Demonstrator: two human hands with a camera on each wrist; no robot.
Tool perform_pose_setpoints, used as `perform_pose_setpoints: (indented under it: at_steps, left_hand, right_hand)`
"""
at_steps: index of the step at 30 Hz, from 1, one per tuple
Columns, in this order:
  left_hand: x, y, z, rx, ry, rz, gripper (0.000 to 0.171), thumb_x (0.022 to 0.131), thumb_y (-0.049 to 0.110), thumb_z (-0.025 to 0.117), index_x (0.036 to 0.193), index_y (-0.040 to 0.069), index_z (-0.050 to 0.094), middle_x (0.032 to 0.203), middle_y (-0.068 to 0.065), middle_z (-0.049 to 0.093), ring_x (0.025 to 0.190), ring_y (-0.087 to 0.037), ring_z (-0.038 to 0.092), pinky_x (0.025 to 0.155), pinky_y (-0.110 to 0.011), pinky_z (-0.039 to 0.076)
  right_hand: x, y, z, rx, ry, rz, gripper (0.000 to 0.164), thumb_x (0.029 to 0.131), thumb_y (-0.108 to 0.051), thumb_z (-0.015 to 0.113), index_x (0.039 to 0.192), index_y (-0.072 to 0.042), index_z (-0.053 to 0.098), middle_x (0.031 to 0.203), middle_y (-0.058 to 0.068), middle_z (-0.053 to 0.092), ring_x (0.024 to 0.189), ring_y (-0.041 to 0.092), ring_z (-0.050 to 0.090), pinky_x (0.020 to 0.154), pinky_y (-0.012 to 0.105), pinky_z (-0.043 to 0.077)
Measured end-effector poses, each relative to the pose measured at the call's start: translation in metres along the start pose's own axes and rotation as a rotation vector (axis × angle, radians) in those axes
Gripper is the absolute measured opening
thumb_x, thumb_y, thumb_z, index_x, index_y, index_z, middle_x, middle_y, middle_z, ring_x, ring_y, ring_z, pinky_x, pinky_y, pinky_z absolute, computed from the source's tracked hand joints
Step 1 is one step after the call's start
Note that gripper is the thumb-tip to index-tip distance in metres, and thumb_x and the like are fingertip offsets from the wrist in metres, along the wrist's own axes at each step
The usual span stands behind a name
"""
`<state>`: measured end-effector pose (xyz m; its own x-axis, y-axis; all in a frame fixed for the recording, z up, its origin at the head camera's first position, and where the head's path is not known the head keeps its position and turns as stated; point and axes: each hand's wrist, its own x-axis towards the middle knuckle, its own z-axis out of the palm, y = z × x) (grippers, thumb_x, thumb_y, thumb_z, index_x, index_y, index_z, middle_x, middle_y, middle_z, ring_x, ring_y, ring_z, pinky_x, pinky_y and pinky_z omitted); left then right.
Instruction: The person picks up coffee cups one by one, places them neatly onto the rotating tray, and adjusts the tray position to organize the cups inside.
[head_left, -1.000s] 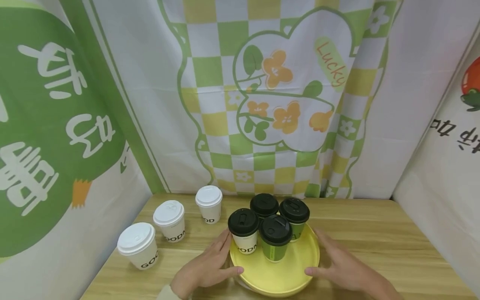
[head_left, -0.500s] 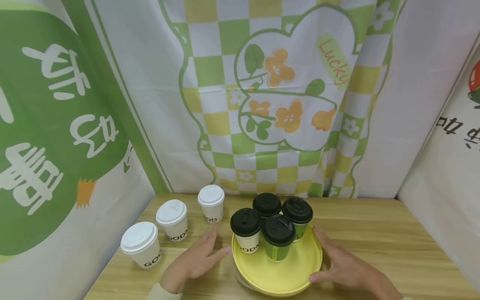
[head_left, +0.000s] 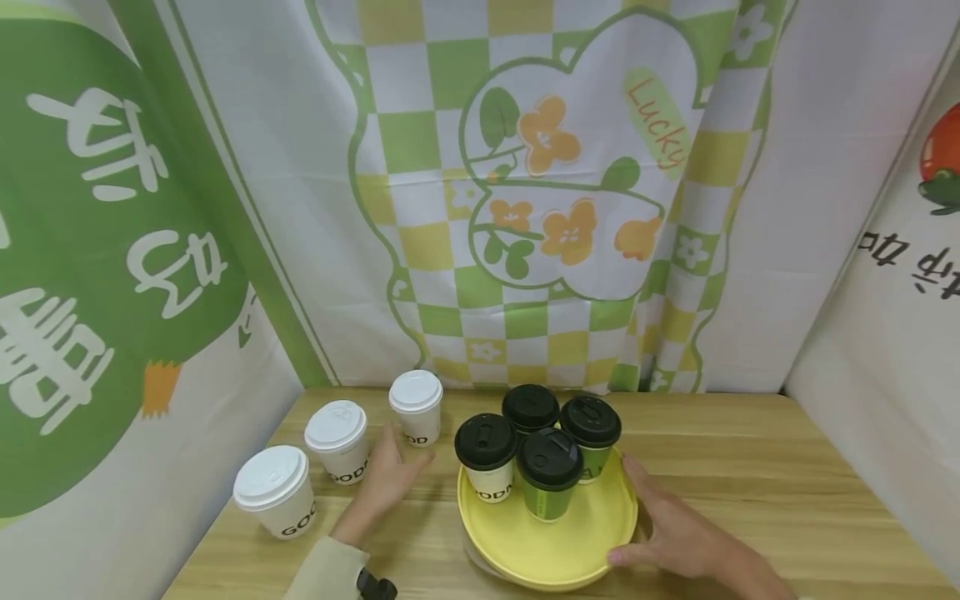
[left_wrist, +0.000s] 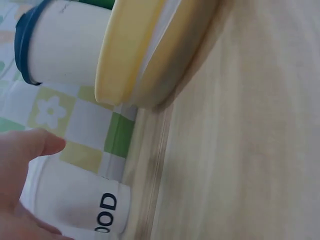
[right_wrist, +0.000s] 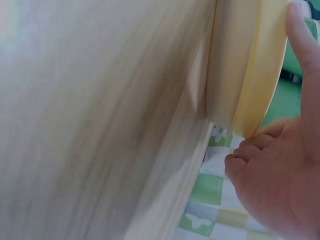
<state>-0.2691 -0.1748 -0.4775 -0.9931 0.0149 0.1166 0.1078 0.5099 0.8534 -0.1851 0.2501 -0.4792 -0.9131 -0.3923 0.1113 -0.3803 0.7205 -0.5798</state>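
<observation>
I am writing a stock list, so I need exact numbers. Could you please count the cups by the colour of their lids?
White-lidded cups, on the table: 3
Black-lidded cups, on the yellow tray: 4
Total: 7

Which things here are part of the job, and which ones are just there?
Probably part of the job:
- yellow tray, with the right hand at its rim
- four black-lidded cups standing on it
- back white-lidded cup, beside the left hand
- maybe the other two white-lidded cups

Probably just there:
- checked cloth
- tomato picture
</observation>
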Motion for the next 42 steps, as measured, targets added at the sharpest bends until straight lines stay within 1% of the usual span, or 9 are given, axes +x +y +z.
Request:
perform_pose_setpoints:
  at_steps: [4,9,14,18,20,28,34,39,42]
  left_hand:
    - [0.018,-0.002,0.006,-0.074,0.070,-0.011,0.080,0.097,0.020,0.075,0.156,-0.009,0.030,0.159,-0.033,0.041,0.153,-0.051,0.036,0.125,-0.067,0.033]
    - [0.036,-0.007,0.013,-0.110,0.128,0.014,0.092,0.094,0.017,0.078,0.162,-0.004,0.021,0.159,-0.030,0.040,0.151,-0.048,0.040,0.125,-0.064,0.035]
    - [0.052,-0.013,0.020,-0.125,0.222,0.042,0.092,0.086,0.011,0.084,0.157,-0.007,0.029,0.150,-0.032,0.049,0.142,-0.048,0.049,0.122,-0.064,0.039]
    - [0.062,-0.019,0.023,-0.154,0.236,0.025,0.091,0.085,0.012,0.086,0.156,-0.006,0.031,0.150,-0.030,0.050,0.141,-0.047,0.050,0.123,-0.062,0.039]
    - [0.066,-0.022,0.025,-0.161,0.237,0.002,0.092,0.086,0.013,0.086,0.157,-0.004,0.031,0.152,-0.029,0.049,0.143,-0.046,0.050,0.124,-0.060,0.039]
    - [0.069,-0.023,0.029,-0.152,0.260,-0.010,0.092,0.086,0.015,0.087,0.158,-0.003,0.032,0.151,-0.029,0.051,0.143,-0.047,0.050,0.124,-0.059,0.039]
    - [0.068,-0.020,0.027,-0.145,0.280,-0.014,0.091,0.085,0.018,0.089,0.156,-0.003,0.035,0.150,-0.029,0.053,0.142,-0.046,0.052,0.124,-0.059,0.040]
    - [0.062,-0.015,0.027,-0.144,0.262,-0.024,0.092,0.085,0.024,0.090,0.156,-0.001,0.037,0.150,-0.027,0.055,0.141,-0.045,0.053,0.122,-0.058,0.042]
    - [0.054,-0.011,0.024,-0.173,0.239,-0.021,0.092,0.086,0.025,0.090,0.157,0.000,0.038,0.151,-0.026,0.055,0.143,-0.044,0.053,0.122,-0.057,0.042]
  right_hand:
    - [-0.003,-0.001,0.004,0.000,0.031,0.001,0.135,0.076,-0.067,0.085,0.168,0.001,0.013,0.172,0.030,0.023,0.155,0.048,0.035,0.121,0.057,0.032]
    - [-0.005,-0.003,0.008,0.013,0.066,-0.003,0.135,0.077,-0.065,0.087,0.169,-0.002,0.012,0.172,0.028,0.023,0.155,0.046,0.035,0.121,0.056,0.031]
    - [-0.008,-0.009,0.014,0.055,0.116,-0.027,0.133,0.076,-0.060,0.089,0.170,-0.007,0.011,0.173,0.025,0.025,0.155,0.045,0.034,0.125,0.041,0.031]
    - [-0.011,-0.017,0.018,0.106,0.104,0.044,0.135,0.076,-0.061,0.090,0.171,-0.010,0.007,0.174,0.024,0.022,0.158,0.042,0.030,0.127,0.044,0.031]
    - [-0.012,-0.021,0.020,0.140,0.087,0.090,0.137,0.075,-0.062,0.089,0.171,-0.016,0.003,0.176,0.020,0.018,0.159,0.042,0.027,0.126,0.057,0.029]
    - [-0.015,-0.034,0.028,0.261,0.085,0.171,0.141,0.075,-0.057,0.092,0.171,-0.023,-0.004,0.178,0.020,0.005,0.162,0.047,0.014,0.126,0.071,0.019]
    - [-0.016,-0.044,0.029,0.207,0.071,0.224,0.143,0.077,-0.061,0.089,0.171,-0.019,-0.010,0.177,0.025,-0.002,0.162,0.053,0.003,0.124,0.077,0.016]
    - [-0.019,-0.049,0.022,0.171,0.085,0.298,0.136,0.077,-0.065,0.087,0.171,-0.017,0.001,0.176,0.023,0.014,0.160,0.050,0.022,0.124,0.071,0.029]
    - [-0.018,-0.046,0.012,0.146,0.084,0.279,0.134,0.078,-0.065,0.086,0.170,-0.011,0.004,0.174,0.027,0.018,0.157,0.051,0.028,0.122,0.071,0.033]
